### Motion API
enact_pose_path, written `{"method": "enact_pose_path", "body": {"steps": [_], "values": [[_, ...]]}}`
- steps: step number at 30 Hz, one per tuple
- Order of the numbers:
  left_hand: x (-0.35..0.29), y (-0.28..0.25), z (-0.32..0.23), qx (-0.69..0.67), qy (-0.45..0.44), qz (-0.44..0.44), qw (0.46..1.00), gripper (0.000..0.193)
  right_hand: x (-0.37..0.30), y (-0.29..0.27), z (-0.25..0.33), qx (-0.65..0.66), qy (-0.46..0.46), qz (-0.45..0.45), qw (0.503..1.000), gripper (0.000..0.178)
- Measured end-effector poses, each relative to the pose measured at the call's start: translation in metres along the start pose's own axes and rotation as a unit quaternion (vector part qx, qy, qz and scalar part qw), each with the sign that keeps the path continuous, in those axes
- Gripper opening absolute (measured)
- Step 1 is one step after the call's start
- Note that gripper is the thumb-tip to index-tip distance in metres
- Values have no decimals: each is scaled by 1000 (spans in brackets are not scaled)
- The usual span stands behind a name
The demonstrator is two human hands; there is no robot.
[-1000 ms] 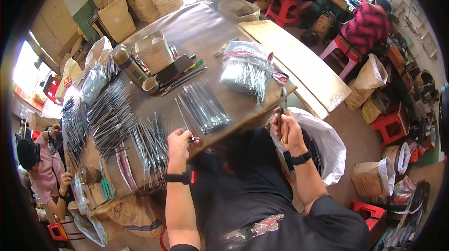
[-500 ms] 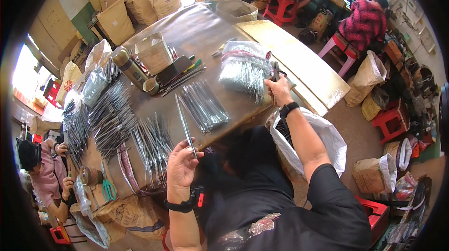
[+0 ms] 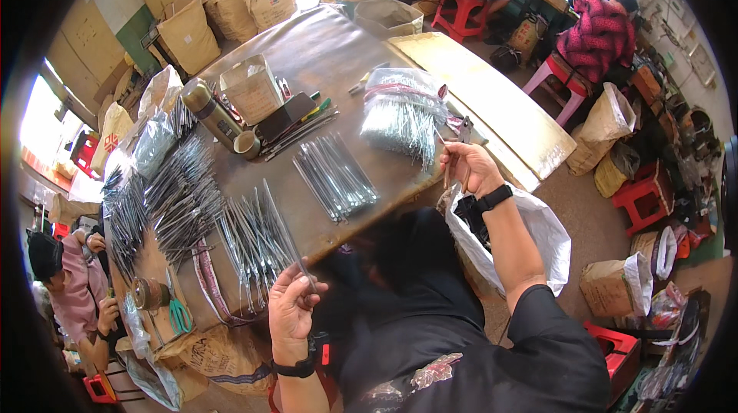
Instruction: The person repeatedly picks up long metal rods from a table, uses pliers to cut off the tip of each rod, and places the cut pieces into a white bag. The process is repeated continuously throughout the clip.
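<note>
My left hand (image 3: 292, 307), at the table's near edge, pinches the lower end of a long thin grey strip (image 3: 283, 222) that points up and away. My right hand (image 3: 475, 167) is closed around a plier-like tool (image 3: 447, 175); its handles show below the fingers. A thin light piece shows at its fingertips, too small to make out. Just beyond that hand lies a clear plastic bag (image 3: 403, 117) of pale thin strips. A flat row of silvery strips (image 3: 336, 177) is on the table between my hands. More strips (image 3: 250, 248) fan out beside my left hand.
A thermos (image 3: 209, 109), a cup (image 3: 247, 142) and a cardboard box (image 3: 250, 90) stand on the table (image 3: 307, 51). Piles of dark strips (image 3: 184, 194) lie at left, near teal scissors (image 3: 180, 314). A white sack (image 3: 542, 232) stands by my right arm. Several people work around the room.
My left hand has moved down and slightly left with the strip. My right hand has come down and nearer, and the plier-like tool has turned in it.
</note>
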State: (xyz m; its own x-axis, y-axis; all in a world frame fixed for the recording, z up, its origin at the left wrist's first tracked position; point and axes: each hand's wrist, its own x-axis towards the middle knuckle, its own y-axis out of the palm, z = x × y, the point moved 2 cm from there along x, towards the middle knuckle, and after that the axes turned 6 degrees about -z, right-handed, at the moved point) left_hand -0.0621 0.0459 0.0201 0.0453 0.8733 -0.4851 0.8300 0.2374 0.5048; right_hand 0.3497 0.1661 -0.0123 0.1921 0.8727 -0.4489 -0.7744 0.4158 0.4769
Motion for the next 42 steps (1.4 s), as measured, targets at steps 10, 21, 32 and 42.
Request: {"method": "enact_pose_path", "body": {"steps": [10, 21, 32, 42], "values": [[-4, 12, 16, 2, -6, 6, 1000, 35, 20, 40, -4, 300, 155, 122, 933, 12], [-10, 6, 29, 24, -30, 4, 999, 25, 7, 41, -29, 246, 103, 58, 962, 12], [-17, 24, 33, 36, -13, 32, 999, 23, -89, 81, -33, -57, 48, 171, 982, 13], [-28, 28, 32, 52, -20, 20, 998, 20, -143, 130, -83, -108, 27, 278, 954, 17]]}}
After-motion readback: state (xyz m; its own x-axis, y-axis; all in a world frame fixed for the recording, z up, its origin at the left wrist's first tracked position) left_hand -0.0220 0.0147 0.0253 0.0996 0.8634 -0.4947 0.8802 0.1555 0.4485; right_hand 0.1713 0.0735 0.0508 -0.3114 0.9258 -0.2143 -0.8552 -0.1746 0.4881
